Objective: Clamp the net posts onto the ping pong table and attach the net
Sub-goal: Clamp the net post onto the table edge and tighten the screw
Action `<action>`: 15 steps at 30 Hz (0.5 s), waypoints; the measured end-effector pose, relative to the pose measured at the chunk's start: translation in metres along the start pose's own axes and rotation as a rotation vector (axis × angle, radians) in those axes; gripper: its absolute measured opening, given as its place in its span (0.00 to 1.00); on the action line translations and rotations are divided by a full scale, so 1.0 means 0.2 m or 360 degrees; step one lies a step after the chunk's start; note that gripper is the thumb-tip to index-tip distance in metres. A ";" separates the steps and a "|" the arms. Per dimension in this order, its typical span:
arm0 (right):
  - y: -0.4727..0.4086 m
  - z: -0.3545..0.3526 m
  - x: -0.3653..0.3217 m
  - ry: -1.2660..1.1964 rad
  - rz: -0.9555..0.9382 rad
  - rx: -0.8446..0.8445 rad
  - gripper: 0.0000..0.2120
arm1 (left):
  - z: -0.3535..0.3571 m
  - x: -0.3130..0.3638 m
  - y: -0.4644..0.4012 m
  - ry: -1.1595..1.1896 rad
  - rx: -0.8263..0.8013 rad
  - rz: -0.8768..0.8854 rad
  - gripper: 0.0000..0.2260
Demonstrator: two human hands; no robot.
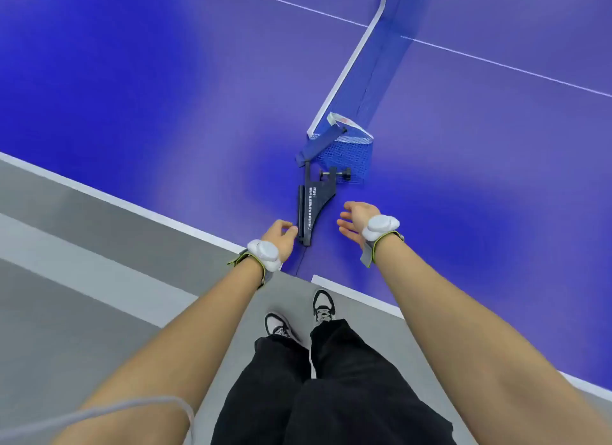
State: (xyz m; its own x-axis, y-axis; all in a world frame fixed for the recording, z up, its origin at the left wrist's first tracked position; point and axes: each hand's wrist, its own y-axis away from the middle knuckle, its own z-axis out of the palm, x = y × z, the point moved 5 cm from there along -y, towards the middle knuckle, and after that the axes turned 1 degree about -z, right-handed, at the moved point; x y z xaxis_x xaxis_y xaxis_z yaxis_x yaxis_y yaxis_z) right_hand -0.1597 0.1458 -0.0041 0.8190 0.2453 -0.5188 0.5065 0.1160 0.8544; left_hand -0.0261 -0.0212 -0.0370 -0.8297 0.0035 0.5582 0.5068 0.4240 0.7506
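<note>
A black net post (314,206) with a clamp screw lies flat on the blue ping pong table (165,96), close to its near edge. The blue net (367,80), white-taped along the top, runs away across the table; its near end is bunched beside the post's screw. My left hand (281,235) curls at the post's lower end, fingertips touching it. My right hand (357,219) hovers open just right of the post, holding nothing.
The table's white edge line (132,206) runs diagonally, with a centre seam notch at the near edge. Grey floor (82,295) lies to the left and below. My legs and shoes (298,322) stand against the table edge.
</note>
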 end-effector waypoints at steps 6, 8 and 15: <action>-0.19 0.09 -0.04 0.0066 -0.0199 0.0166 0.16 | 0.06 0.02 -0.12 0.0152 0.0064 -0.0016 0.19; -0.23 0.12 -0.07 0.0054 -0.0234 0.0168 0.15 | 0.07 0.03 -0.16 0.0087 0.0085 -0.0012 0.22; -0.34 0.13 -0.07 0.0445 -0.0431 0.0317 0.16 | 0.10 -0.01 -0.17 -0.0007 0.0066 0.0089 0.29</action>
State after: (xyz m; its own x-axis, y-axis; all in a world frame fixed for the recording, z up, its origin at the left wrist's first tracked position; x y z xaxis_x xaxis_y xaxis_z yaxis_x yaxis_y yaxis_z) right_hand -0.1980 0.1093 -0.0556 0.5586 0.4860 -0.6721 0.7577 0.0307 0.6519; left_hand -0.0468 -0.0179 -0.0700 -0.8013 0.0323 0.5974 0.5426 0.4599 0.7029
